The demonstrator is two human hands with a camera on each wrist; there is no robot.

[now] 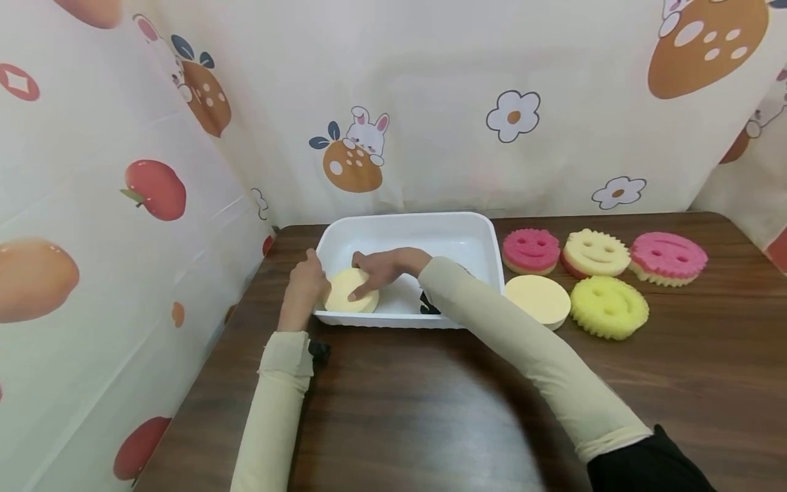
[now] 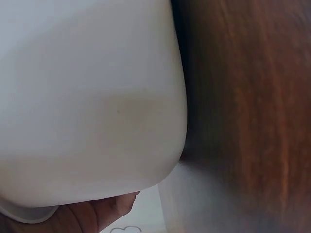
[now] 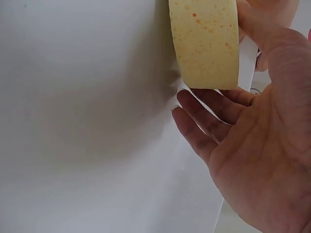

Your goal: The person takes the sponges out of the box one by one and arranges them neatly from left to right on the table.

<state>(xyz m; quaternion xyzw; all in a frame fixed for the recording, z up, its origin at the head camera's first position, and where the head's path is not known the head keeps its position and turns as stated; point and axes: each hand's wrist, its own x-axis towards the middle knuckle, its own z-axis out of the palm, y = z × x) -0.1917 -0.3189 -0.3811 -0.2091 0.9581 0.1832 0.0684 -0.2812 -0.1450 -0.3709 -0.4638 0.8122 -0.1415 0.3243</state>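
Note:
A white rectangular tray point(image 1: 455, 247) lies on the brown wooden table. Inside its left end is a round pale-yellow sponge point(image 1: 341, 292), held between the thumb and fingers of my right hand point(image 1: 389, 268). In the right wrist view, the sponge point(image 3: 206, 51) stands out from the tray's white floor, showing orange specks along its thick side. My left hand point(image 1: 302, 288) grips the tray's left rim. From the left wrist, the tray's outer wall point(image 2: 97, 121) fills most of the view, with fingers point(image 2: 109, 211) at the rim.
Right of the tray sit several round sponges: a pink smiley point(image 1: 531, 251), a cream smiley point(image 1: 595, 253), a pink scalloped one point(image 1: 669, 256), a yellow scalloped one point(image 1: 609, 307) and a plain cream one point(image 1: 538, 301). A patterned sheet point(image 1: 443, 137) hangs behind the table.

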